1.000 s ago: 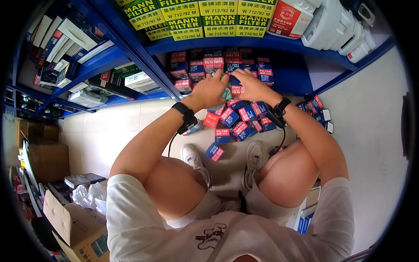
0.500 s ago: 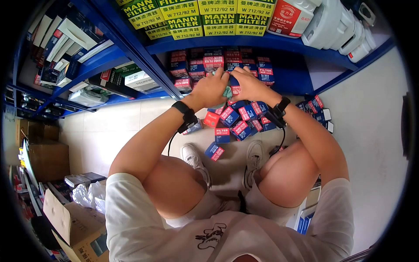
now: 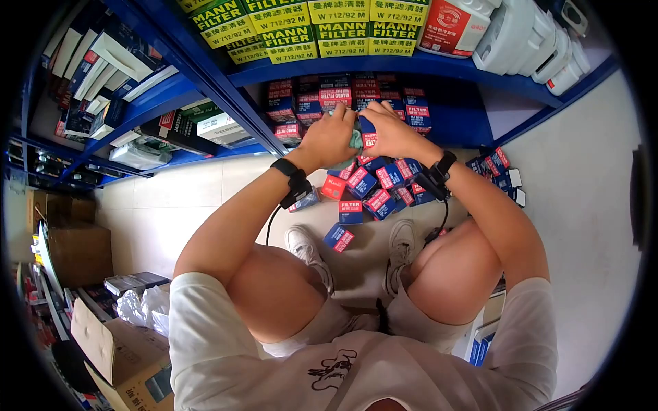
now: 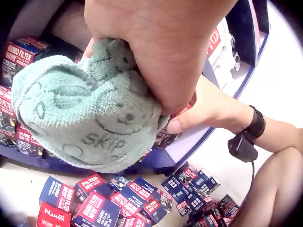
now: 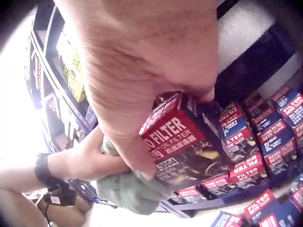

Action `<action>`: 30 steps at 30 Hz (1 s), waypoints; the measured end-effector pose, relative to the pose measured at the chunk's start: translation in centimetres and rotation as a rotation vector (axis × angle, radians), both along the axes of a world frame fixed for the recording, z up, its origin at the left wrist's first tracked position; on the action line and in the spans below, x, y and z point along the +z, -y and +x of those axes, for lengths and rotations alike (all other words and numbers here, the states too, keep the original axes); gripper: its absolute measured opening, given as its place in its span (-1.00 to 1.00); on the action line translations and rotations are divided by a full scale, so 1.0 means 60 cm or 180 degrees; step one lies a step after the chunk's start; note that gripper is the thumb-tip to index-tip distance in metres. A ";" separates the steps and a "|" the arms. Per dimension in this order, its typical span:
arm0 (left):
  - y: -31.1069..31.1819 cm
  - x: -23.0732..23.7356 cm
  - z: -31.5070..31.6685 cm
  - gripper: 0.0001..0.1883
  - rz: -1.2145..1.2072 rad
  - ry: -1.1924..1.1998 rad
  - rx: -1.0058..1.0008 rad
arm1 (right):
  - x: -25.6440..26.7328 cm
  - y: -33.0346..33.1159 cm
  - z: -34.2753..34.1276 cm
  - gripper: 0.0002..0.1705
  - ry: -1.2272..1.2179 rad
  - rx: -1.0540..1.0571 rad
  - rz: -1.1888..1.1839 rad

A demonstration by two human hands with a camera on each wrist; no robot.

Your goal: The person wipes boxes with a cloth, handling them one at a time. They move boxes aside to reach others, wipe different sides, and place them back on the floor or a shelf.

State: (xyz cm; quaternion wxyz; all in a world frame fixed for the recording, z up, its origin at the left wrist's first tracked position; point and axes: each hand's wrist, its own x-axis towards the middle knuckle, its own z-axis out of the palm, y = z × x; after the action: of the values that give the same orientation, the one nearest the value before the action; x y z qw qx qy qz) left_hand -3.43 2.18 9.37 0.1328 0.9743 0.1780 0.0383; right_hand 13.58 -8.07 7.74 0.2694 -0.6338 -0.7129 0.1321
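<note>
My left hand (image 3: 330, 142) grips a pale green terry cloth (image 4: 94, 118) printed with "SKIP", whose loose folds hang below the fingers. In my right hand (image 3: 396, 135) is a red and dark blue oil filter box (image 5: 177, 137), held between the thumb and the fingers. The cloth lies up against the box's side in the right wrist view. Both hands are close together in front of the bottom shelf, over a loose pile of similar filter boxes (image 3: 361, 183) on the floor. My left fingertips are hidden behind the cloth in the left wrist view.
Rows of filter boxes (image 3: 336, 98) stand on the blue bottom shelf (image 3: 458, 123). Yellow-green filter boxes (image 3: 343, 40) and white jugs (image 3: 515, 38) fill the shelf above. More boxes (image 3: 495, 166) lie at the right; an open carton (image 3: 130, 356) stands at the lower left.
Both hands stay in nearly the same place, still holding cloth and box. The box has turned slightly in the right hand, and a blue side shows more. The floor pile looks unchanged.
</note>
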 end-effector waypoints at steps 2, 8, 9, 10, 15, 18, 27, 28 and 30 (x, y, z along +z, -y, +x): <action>-0.015 -0.021 0.000 -0.27 -0.0062 -0.0030 0.0112 | 0.017 0.002 -0.007 -0.09 -0.0021 0.0056 -0.0019; -0.013 -0.028 -0.009 -0.27 0.0138 0.0008 0.0083 | 0.011 0.001 -0.007 -0.14 -0.0115 0.0096 -0.0007; -0.010 -0.021 -0.009 -0.29 0.0185 0.0116 0.0007 | 0.011 0.000 -0.005 -0.15 -0.0109 0.0055 -0.0075; -0.007 -0.013 -0.008 -0.29 0.0181 0.0112 0.0006 | 0.004 -0.001 -0.002 -0.15 -0.0112 0.0054 -0.0079; -0.006 0.002 -0.002 -0.36 0.0137 0.0155 -0.0071 | -0.021 -0.007 0.005 -0.19 0.0054 0.0029 -0.0149; -0.010 0.001 0.000 -0.33 0.0129 0.0101 -0.0039 | -0.008 -0.005 0.009 -0.16 0.0456 -0.0009 -0.0394; -0.038 -0.020 -0.017 -0.32 0.0162 -0.0170 0.0079 | 0.037 0.014 0.023 -0.02 0.0432 -0.0476 -0.0739; -0.039 -0.023 -0.019 -0.32 0.0163 -0.0169 0.0079 | 0.020 0.012 0.036 -0.01 -0.0073 -0.0411 -0.0485; -0.039 -0.029 -0.020 -0.31 0.0200 -0.0134 0.0059 | 0.010 0.005 0.048 -0.03 -0.0090 -0.0227 -0.0234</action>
State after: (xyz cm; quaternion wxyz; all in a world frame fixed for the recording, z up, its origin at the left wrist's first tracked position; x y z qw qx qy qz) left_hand -4.62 4.51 7.64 0.0980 0.9769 0.1885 0.0245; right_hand 16.47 -8.37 8.35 0.2605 -0.6664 -0.6807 0.1574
